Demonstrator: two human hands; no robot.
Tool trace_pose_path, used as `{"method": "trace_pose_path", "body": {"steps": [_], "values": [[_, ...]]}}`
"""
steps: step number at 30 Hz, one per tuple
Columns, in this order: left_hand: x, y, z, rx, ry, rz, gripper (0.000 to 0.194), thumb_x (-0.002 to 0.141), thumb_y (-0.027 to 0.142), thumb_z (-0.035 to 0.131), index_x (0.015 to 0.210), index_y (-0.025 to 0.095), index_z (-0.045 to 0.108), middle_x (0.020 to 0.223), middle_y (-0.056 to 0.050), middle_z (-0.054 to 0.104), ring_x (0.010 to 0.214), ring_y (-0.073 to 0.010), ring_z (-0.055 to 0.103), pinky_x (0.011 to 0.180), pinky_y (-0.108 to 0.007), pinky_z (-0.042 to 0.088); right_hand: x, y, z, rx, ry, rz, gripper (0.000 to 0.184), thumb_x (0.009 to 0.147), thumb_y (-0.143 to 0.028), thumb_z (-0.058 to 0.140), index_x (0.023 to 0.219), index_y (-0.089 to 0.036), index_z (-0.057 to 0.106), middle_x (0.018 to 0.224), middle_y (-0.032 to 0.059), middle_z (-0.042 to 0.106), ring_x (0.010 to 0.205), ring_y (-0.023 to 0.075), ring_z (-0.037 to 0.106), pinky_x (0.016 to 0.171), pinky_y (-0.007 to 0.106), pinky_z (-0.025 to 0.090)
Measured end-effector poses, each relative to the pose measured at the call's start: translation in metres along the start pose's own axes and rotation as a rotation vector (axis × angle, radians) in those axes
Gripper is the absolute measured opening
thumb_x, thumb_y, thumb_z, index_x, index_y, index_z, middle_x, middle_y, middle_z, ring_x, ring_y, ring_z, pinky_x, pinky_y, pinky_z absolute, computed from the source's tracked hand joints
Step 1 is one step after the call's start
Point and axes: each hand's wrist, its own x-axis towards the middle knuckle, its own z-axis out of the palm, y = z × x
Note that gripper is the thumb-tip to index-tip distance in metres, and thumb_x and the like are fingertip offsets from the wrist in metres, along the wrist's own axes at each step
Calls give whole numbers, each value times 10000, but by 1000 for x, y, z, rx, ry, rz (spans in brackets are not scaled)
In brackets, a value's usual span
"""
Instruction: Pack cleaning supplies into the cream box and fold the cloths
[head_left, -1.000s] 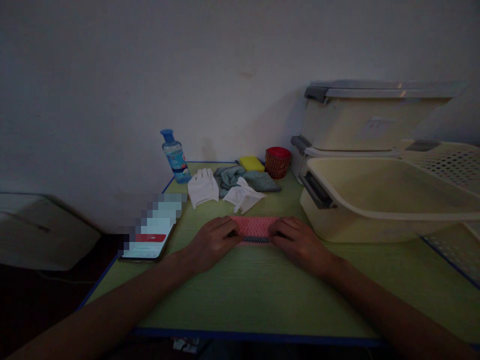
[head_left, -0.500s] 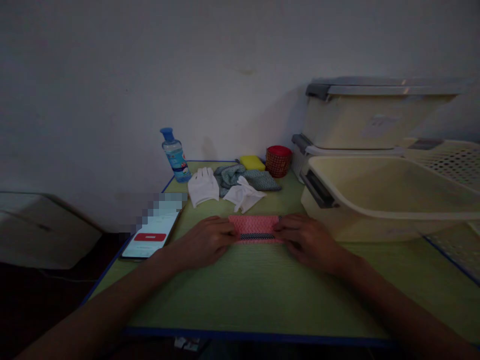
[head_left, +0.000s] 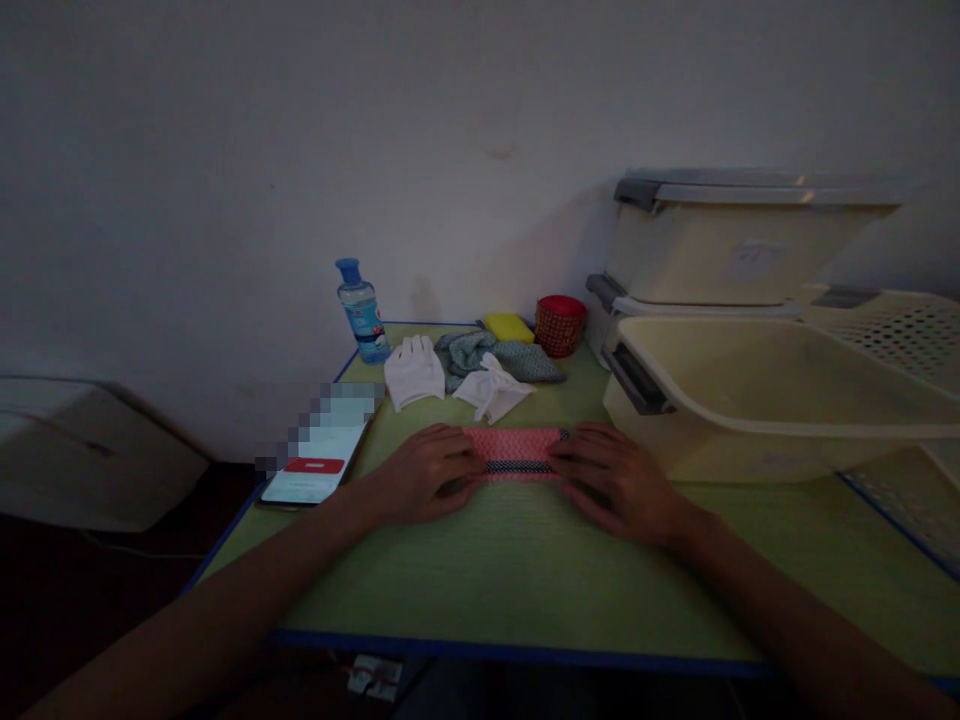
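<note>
A pink patterned cloth (head_left: pixel 517 442), folded into a flat strip, lies on the green table with a black-and-white band along its near side. My left hand (head_left: pixel 431 473) is at its left end, fingers curled over the edge and thumb low beside them. At the right end, my right hand (head_left: pixel 619 483) has its fingertips on the cloth and its thumb lower down. Both hands rest close to the tabletop, and their grip partly covers the cloth's ends. Just beyond the cloth lie a crumpled white glove (head_left: pixel 495 388) and a flatter white glove (head_left: pixel 415 374).
Behind the gloves are a grey cloth (head_left: pixel 529 361), a yellow sponge (head_left: pixel 510 328) and a red woven basket (head_left: pixel 560 328). A blue bottle (head_left: pixel 364 315) and a phone (head_left: pixel 319 440) stand and lie left. An open cream bin (head_left: pixel 712 455) and a lidded box (head_left: pixel 720 250) occupy the right.
The camera view has shifted slightly, moving the scene a little right. My right fingers look more stretched out over the cloth's end. The cloth stays between both hands.
</note>
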Motion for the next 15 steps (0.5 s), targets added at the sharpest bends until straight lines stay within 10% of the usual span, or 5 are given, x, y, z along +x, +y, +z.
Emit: {"method": "trace_pose_path", "body": {"steps": [6, 15], "values": [[4, 3, 0, -29, 22, -22, 304, 861, 250, 438, 1115, 114, 536, 1073, -128, 601, 995, -206, 535, 871, -371, 430, 5, -1, -1, 30, 39, 43, 273, 866, -231, 417, 1040, -138, 605, 1010, 116, 649, 926, 204, 592, 819, 401, 481], [4, 1, 4, -67, -268, 6, 593, 860, 398, 461, 1369, 160, 272, 1445, -145, 250, 1348, -239, 195, 1077, -455, 227, -1, 5, 7, 116, -360, 13, 601, 900, -417, 385, 1402, -140, 205, 1429, 145, 286, 1332, 211, 228, 1061, 451, 277]]}}
